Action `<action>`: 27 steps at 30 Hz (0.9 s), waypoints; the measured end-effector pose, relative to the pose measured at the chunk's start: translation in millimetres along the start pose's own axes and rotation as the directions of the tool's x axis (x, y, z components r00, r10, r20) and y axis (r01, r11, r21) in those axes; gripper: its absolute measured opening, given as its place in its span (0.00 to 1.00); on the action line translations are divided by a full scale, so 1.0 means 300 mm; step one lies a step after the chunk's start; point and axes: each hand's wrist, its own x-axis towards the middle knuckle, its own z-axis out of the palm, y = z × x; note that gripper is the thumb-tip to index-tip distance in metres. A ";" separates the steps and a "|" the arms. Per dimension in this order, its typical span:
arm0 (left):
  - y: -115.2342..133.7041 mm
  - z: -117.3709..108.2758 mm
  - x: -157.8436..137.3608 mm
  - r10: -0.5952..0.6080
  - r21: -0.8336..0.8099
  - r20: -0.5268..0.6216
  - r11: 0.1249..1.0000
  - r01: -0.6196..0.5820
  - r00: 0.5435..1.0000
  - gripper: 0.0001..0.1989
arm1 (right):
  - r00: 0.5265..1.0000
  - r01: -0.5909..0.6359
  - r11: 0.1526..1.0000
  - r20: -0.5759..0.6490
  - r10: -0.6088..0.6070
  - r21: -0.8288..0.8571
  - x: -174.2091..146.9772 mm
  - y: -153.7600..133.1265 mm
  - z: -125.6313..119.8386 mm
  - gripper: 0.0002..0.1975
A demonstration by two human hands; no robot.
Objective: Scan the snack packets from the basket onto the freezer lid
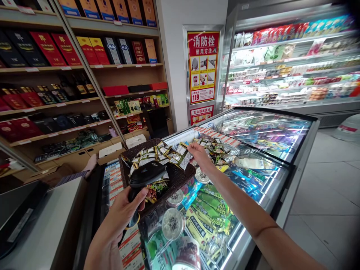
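My left hand [120,210] is wrapped round the handle of a black barcode scanner [147,173], whose head sits over the near side of a dark brown woven basket [180,180]. Small gold-and-white snack packets [146,155] fill much of the basket, printed backs upward. At the basket's right edge, the fingers of my right hand [200,155] pinch a snack packet [182,157]; other packets touch it, so I cannot tell whether more than one is held. More loose snack packets [215,146] lie on the freezer top to the right of my right hand.
The basket rests on a glass-topped chest freezer [302,165] with frozen packs inside. A counter [56,221] with a dark device stands at the left. Behind are shelves of boxes [66,48] and a lit refrigerated display [292,71]. Tiled floor [323,191] runs along the right.
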 end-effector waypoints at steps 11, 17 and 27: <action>0.006 -0.023 -0.003 0.003 -0.025 -0.067 1.000 -0.005 0.998 0.29 | 0.857 0.223 0.944 -0.511 -0.071 0.243 0.191 0.098 -0.169 0.16; 0.001 -0.029 -0.004 0.035 -0.061 -0.093 0.997 -0.041 0.995 0.28 | 0.995 0.072 0.988 -0.081 -0.061 0.135 0.083 0.133 -0.015 0.10; 0.018 -0.026 -0.013 0.023 -0.025 -0.109 0.999 -0.026 0.994 0.32 | 0.638 0.683 0.493 0.769 -0.043 -0.539 -0.154 0.170 0.137 0.20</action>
